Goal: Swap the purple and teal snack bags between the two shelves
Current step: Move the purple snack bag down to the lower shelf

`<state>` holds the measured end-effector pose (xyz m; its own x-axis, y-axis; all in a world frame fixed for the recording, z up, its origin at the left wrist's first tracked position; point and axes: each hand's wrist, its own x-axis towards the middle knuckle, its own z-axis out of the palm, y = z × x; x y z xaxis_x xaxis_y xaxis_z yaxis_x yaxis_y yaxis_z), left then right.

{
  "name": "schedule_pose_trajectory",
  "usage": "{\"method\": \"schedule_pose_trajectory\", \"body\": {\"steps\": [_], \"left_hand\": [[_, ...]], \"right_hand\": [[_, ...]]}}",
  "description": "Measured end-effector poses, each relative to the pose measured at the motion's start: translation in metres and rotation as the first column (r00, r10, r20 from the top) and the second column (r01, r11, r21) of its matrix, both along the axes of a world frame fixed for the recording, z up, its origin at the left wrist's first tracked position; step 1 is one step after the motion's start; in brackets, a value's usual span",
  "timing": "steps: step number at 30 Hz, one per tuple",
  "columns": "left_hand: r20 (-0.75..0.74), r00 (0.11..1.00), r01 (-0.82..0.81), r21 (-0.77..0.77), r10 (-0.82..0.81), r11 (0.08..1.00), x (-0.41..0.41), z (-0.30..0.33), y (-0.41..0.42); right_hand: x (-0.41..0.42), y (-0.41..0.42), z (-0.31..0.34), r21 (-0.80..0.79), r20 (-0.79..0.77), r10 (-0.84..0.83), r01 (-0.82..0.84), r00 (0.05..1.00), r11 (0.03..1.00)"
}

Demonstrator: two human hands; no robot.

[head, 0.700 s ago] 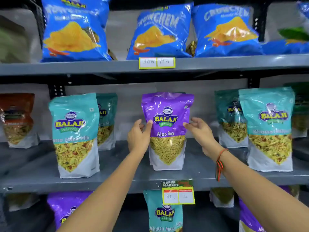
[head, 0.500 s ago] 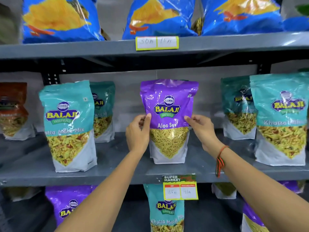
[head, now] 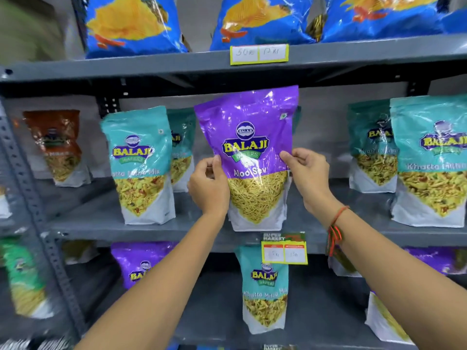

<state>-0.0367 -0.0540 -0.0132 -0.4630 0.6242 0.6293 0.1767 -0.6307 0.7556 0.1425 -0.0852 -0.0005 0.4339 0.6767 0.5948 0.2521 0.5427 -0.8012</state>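
A purple Aloo Sev bag (head: 249, 137) is at the centre of the middle shelf (head: 101, 232), tilted toward me. My left hand (head: 208, 188) grips its left edge and my right hand (head: 307, 173) pinches its right edge. Its base hangs at the shelf's front lip; I cannot tell whether it touches. Teal Khatta Mitha Mix bags stand on the same shelf at the left (head: 141, 165) and right (head: 429, 162). On the lower shelf stand one teal bag (head: 264, 289) in the middle and purple bags at the left (head: 141, 263) and right (head: 427, 260).
Blue chip bags (head: 131, 24) fill the top shelf. An orange bag (head: 58, 145) stands at the middle shelf's far left, and a green bag (head: 22, 276) below it. Yellow price tags (head: 284, 251) hang on the shelf edges. A grey upright post (head: 32, 198) runs down the left.
Both hands closed on the purple bag's sides and drew it forward and up from the shelf. The view has moved closer and shifted right.
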Motion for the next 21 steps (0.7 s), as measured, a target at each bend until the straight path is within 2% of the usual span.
{"method": "schedule_pose_trajectory", "body": {"steps": [3,6,10,12,15,21], "left_hand": [[0.117,0.992,-0.051,0.055,0.045,0.997,-0.028,-0.008,-0.031],[0.160,0.986,-0.048,0.041,0.041,0.998,-0.064,-0.031,-0.063],[0.076,0.993,-0.085,-0.013,0.085,0.996,-0.108,-0.088,-0.100],[0.007,0.993,-0.113,-0.075,0.114,0.991,-0.128,-0.126,-0.105],[-0.089,0.988,-0.137,-0.181,0.123,0.974,-0.151,-0.184,-0.097],[-0.313,0.945,-0.214,-0.368,0.097,0.905,-0.169,-0.261,-0.046]], "right_hand": [[-0.037,-0.031,-0.001,0.010,-0.026,0.101,-0.100,0.995,0.995],[-0.069,-0.053,-0.020,-0.022,-0.029,0.208,-0.209,0.978,0.978],[-0.102,-0.077,-0.074,-0.160,-0.059,0.354,-0.359,0.933,0.920],[-0.114,-0.084,-0.109,-0.244,-0.018,0.390,-0.382,0.921,0.891],[-0.127,-0.071,-0.170,-0.361,0.030,0.389,-0.353,0.921,0.863],[-0.128,-0.012,-0.259,-0.546,0.198,0.262,-0.116,0.944,0.830]]}}
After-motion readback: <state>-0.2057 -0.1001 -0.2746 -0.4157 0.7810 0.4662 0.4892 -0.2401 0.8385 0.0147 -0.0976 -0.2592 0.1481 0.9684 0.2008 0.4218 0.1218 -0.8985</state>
